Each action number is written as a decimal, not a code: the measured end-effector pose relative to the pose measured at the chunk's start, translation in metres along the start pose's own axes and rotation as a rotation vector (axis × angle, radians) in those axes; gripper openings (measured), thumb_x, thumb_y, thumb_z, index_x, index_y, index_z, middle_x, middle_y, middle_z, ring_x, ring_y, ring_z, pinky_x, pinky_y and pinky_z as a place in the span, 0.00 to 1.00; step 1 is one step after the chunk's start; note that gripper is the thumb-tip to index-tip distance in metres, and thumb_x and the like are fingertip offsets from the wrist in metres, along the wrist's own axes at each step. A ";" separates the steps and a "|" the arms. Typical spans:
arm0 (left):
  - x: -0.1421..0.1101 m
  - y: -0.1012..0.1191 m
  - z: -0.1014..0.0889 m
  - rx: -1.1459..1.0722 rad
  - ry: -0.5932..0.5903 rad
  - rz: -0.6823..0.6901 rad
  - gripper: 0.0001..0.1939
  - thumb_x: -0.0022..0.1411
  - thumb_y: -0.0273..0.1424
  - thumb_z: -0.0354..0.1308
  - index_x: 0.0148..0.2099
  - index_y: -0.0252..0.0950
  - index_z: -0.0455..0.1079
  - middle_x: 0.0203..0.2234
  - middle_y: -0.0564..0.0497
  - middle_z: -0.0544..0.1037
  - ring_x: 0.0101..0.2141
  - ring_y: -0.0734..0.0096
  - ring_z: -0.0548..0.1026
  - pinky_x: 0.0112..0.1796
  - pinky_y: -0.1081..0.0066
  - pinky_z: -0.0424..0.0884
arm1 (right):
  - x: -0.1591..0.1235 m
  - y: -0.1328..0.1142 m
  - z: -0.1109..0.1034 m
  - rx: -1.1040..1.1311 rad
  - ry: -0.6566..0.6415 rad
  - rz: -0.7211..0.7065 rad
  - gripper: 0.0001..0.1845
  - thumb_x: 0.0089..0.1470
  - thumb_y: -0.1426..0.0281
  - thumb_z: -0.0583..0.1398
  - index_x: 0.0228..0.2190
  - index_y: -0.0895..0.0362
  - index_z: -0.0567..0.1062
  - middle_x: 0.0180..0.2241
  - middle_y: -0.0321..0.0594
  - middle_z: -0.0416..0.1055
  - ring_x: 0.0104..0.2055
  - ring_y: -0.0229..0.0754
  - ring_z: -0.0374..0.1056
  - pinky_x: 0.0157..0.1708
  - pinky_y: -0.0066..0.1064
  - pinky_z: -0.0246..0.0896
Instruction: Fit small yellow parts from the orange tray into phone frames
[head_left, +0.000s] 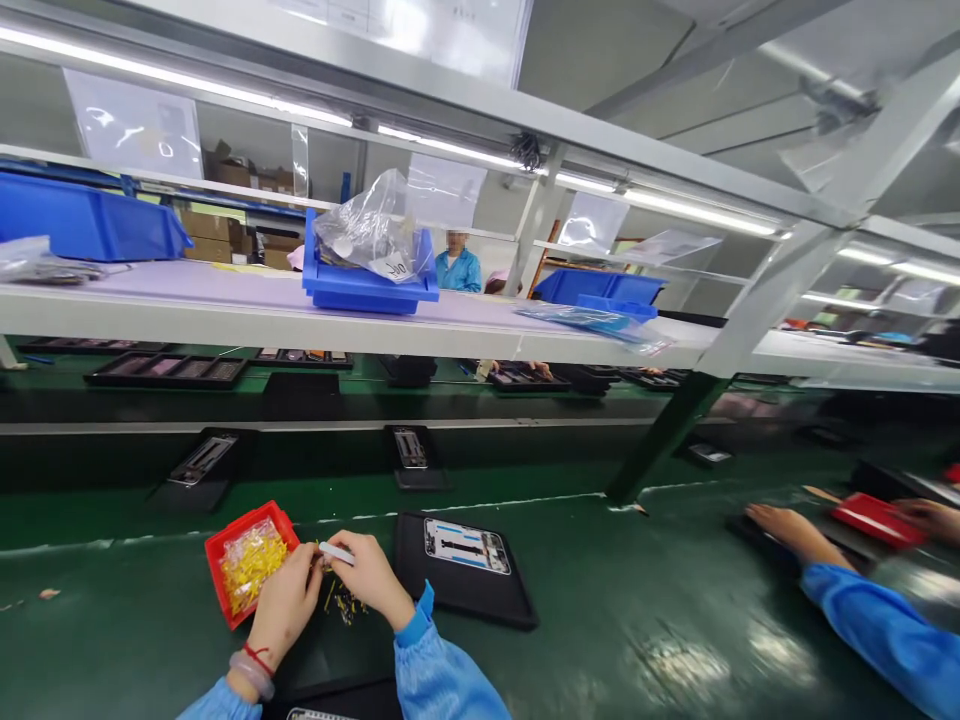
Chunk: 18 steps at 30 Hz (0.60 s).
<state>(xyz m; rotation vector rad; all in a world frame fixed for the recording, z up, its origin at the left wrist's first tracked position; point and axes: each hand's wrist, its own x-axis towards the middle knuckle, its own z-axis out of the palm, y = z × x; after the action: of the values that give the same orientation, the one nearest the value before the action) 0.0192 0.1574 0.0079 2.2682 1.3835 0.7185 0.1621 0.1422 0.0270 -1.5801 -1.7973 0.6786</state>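
My left hand [286,602] has its fingers pinched together beside a red bin [217,570] of small yellow pieces [253,565]; whatever lies between the fingertips is too small to name. Closed around a short white stick-like tool [337,553], my right hand [369,576] meets the left at the fingertips. Below both hands, small black and yellow bits [346,604] are scattered on the green table. Right of my right hand, a white phone frame [466,546] with blue strips lies on a black tray [480,600]. Another black tray [375,700] is partly cut off at the bottom edge.
Two more black trays with phone frames [202,460] [410,449] lie farther back on the green table [585,640]. A shelf [247,318] carrying blue bins [367,298] crosses above. A post [667,435] stands right of centre. At the right, a co-worker's hands [791,530] work near a red bin [877,520].
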 end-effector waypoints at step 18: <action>0.001 0.018 -0.042 0.265 -0.476 0.016 0.17 0.64 0.21 0.41 0.46 0.36 0.69 0.42 0.46 0.78 0.42 0.64 0.77 0.43 0.70 0.69 | -0.015 -0.030 -0.014 -0.361 -0.200 -0.072 0.14 0.50 0.80 0.56 0.37 0.54 0.73 0.42 0.39 0.76 0.43 0.47 0.72 0.36 0.30 0.61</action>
<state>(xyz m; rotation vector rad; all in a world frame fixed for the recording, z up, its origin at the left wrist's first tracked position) 0.0062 0.1531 0.0517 2.4341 1.2806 -0.0175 0.1536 0.1227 0.0567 -1.7137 -2.2116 0.5130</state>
